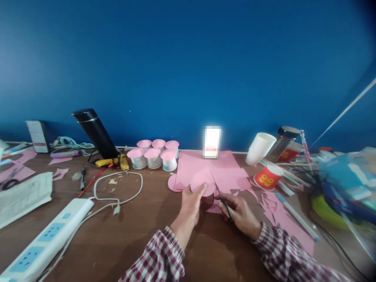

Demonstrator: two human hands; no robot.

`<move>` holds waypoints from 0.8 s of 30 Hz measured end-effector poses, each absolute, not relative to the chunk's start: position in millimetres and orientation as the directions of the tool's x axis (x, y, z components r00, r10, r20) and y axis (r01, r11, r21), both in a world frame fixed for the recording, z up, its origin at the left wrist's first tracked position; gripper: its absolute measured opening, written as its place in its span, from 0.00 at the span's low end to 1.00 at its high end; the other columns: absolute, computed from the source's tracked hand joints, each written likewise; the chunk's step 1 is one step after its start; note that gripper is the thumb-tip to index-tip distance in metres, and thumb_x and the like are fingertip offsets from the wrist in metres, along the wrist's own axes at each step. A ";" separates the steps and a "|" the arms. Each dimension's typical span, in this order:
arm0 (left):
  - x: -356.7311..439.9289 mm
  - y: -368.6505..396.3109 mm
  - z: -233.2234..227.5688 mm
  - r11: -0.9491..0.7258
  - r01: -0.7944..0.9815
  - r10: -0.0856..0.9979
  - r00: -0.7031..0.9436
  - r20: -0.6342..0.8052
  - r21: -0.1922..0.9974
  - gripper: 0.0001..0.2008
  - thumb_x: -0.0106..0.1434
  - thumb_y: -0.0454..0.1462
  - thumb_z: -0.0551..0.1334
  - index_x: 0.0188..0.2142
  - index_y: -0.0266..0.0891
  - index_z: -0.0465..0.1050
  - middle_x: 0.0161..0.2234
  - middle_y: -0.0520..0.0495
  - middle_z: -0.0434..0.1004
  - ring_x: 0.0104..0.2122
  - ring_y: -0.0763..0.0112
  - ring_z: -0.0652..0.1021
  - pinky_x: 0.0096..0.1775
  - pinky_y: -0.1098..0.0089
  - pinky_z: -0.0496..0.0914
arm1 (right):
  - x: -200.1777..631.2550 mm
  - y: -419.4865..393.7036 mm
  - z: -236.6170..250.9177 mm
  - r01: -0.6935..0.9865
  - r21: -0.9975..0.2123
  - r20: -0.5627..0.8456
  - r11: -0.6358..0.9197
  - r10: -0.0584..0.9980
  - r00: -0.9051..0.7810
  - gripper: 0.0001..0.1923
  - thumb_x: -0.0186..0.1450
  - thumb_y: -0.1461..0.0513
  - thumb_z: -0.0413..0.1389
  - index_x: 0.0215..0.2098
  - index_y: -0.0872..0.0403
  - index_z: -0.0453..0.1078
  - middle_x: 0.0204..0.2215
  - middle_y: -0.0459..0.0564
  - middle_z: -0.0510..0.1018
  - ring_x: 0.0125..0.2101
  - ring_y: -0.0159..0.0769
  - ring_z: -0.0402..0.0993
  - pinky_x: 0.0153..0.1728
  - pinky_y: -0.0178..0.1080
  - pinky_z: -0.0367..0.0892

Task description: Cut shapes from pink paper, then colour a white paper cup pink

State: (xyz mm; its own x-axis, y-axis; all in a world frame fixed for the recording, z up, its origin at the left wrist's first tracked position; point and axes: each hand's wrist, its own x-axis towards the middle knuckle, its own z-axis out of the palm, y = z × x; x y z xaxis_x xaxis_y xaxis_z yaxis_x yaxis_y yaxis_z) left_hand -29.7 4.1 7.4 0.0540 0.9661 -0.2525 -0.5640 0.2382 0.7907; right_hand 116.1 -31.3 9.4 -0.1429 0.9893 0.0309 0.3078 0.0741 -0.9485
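Between thumb and fingers, my left hand [191,203] grips a pink paper circle [202,181] above the table. My right hand [242,213] is closed around the dark handles of a pair of scissors [222,197]. The blades point up and away, close along the right edge of the circle. Behind both hands lie large pink paper sheets [202,162] with cut pieces on them. Another rounded pink piece [174,184] lies at the left of the sheets. Pink paper scraps [273,207] are heaped to the right of my right hand.
Several small cups [153,158] with pink tops stand at the back. A lit phone [211,143] leans on the wall. A red paper cup [268,177] and white cups [261,148] are at right. A black bottle [96,133], white cable [117,203] and power strip [48,239] occupy the left.
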 end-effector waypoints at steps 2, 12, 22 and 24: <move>-30.0 3.9 6.3 0.210 -0.562 0.975 0.058 -0.215 0.800 0.20 0.46 0.43 0.70 0.34 0.32 0.71 0.25 0.45 0.76 0.24 0.67 0.76 0.27 0.69 0.69 | 115.5 -31.4 10.2 0.315 -0.946 0.035 0.077 0.990 -0.138 0.22 0.59 0.48 0.55 0.38 0.58 0.72 0.14 0.42 0.66 0.15 0.28 0.62 0.16 0.31 0.60; -29.9 5.4 5.5 0.248 -0.547 0.965 0.068 -0.253 0.799 0.19 0.45 0.42 0.70 0.32 0.30 0.72 0.23 0.44 0.75 0.22 0.68 0.74 0.24 0.69 0.68 | 117.5 -30.4 8.1 0.258 -0.966 -0.002 0.032 0.991 -0.133 0.22 0.57 0.49 0.58 0.39 0.59 0.72 0.15 0.41 0.66 0.15 0.27 0.62 0.17 0.31 0.61; -30.2 3.8 6.2 0.288 -0.542 0.955 0.105 -0.277 0.790 0.19 0.45 0.42 0.70 0.33 0.30 0.72 0.24 0.42 0.76 0.20 0.71 0.73 0.23 0.70 0.67 | 117.4 -30.9 8.5 0.237 -0.970 0.017 0.049 0.990 -0.137 0.21 0.58 0.50 0.57 0.39 0.59 0.71 0.15 0.42 0.67 0.15 0.27 0.62 0.17 0.31 0.60; -30.2 4.0 6.1 0.289 -0.550 0.955 0.105 -0.279 0.784 0.20 0.45 0.42 0.70 0.34 0.30 0.72 0.26 0.42 0.76 0.19 0.72 0.73 0.23 0.71 0.68 | 117.8 -30.7 8.0 0.244 -0.969 0.012 0.045 0.991 -0.136 0.21 0.58 0.50 0.57 0.39 0.59 0.71 0.15 0.42 0.67 0.15 0.27 0.62 0.17 0.31 0.60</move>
State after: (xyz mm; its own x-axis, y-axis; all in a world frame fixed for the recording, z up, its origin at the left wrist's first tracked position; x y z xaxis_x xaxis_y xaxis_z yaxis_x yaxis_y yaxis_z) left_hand -30.2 4.0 6.1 0.1050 0.9546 -0.2786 -0.5497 0.2892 0.7837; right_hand 117.8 -30.7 8.0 -0.1365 0.9906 0.0115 0.2438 0.0449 -0.9688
